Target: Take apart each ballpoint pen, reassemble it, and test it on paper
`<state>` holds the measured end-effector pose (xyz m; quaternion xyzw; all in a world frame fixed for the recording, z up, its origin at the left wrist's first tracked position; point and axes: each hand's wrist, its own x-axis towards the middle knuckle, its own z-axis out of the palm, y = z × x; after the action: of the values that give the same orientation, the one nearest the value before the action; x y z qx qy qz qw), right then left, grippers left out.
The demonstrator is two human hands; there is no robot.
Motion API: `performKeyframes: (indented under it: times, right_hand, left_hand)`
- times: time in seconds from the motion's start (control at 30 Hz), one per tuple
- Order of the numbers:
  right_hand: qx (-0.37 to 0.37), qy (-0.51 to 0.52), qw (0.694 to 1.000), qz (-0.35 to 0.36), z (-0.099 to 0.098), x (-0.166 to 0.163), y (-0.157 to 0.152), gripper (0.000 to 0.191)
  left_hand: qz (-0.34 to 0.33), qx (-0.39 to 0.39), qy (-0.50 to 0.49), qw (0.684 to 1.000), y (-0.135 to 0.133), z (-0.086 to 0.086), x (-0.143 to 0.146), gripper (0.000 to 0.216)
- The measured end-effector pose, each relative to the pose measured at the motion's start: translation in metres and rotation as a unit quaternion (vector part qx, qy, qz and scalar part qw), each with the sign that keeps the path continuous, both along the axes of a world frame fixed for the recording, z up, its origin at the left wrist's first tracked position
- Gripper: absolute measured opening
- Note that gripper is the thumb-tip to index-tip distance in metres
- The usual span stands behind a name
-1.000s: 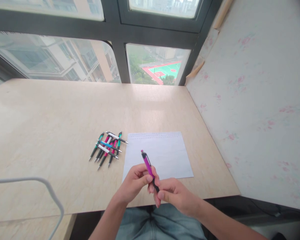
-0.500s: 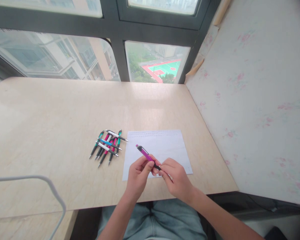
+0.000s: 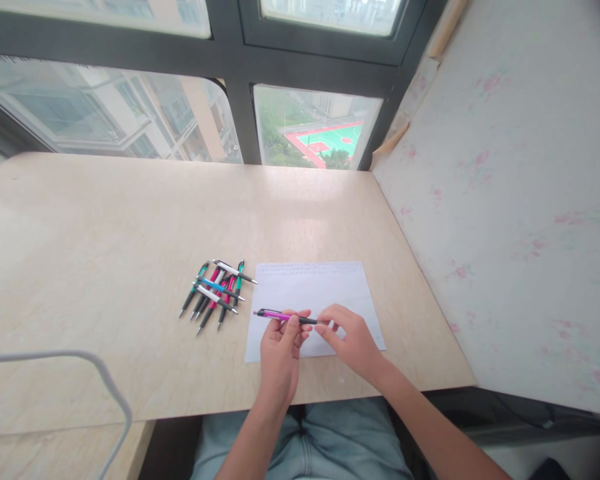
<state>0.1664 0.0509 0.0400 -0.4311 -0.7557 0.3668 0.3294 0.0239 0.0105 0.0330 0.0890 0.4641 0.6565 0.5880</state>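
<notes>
A magenta pen [image 3: 275, 315] with a black grip lies level above the near left part of a white sheet of paper [image 3: 330, 287]. My left hand [image 3: 280, 350] pinches the pen's middle between thumb and fingers. My right hand [image 3: 353, 340] has its fingertips at the pen's black tip end, fingers partly curled. A pile of several pens [image 3: 215, 293] in green, pink, white and blue lies on the table just left of the paper.
The light wooden table [image 3: 105, 233] runs up to a dark-framed window [image 3: 240, 113] at the back. A floral-papered wall [image 3: 505, 200] bounds the right side. A thin white wire frame [image 3: 105, 387] arches over the near left edge.
The pen has swung from pointing up and away to lying level, its clicker end now toward the left. Both hands have moved forward over the paper.
</notes>
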Motion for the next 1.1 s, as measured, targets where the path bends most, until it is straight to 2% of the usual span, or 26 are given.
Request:
performKeyframes:
  times: [0.07, 0.13, 0.3, 0.47, 0.6, 0.9, 1.1]
  right_hand:
    - [-0.093, 0.038, 0.995, -0.011, 0.001, -0.001, -0.001, 0.038]
    - [-0.141, 0.059, 0.988, -0.031, 0.0, -0.002, -0.001, 0.044]
    - [-0.158, 0.118, 0.977, -0.076, -0.009, -0.004, -0.001, 0.02]
    - [-0.207, 0.152, 0.962, -0.093, -0.015, -0.008, -0.001, 0.028]
    - [-0.184, 0.115, 0.971, -0.101, -0.012, -0.009, 0.0, 0.043]
    - [-0.157, 0.157, 0.968, -0.114, -0.019, -0.007, 0.003, 0.015]
    - [-0.183, 0.185, 0.959, -0.109, -0.024, -0.006, 0.005, 0.016]
  left_hand:
    - [-0.023, 0.009, -0.011, 1.0, 0.0, 0.0, -0.004, 0.028]
    - [-0.042, 0.016, -0.018, 0.999, 0.001, 0.0, -0.008, 0.028]
    - [-0.06, 0.021, -0.02, 0.998, 0.004, -0.002, -0.014, 0.025]
    - [-0.08, 0.035, -0.02, 0.996, 0.007, -0.009, -0.016, 0.022]
    - [-0.095, 0.043, -0.017, 0.994, 0.009, -0.013, -0.018, 0.02]
    - [-0.09, 0.037, 0.008, 0.995, 0.014, -0.014, -0.025, 0.02]
    - [-0.101, 0.031, -0.007, 0.994, 0.016, -0.014, -0.027, 0.021]
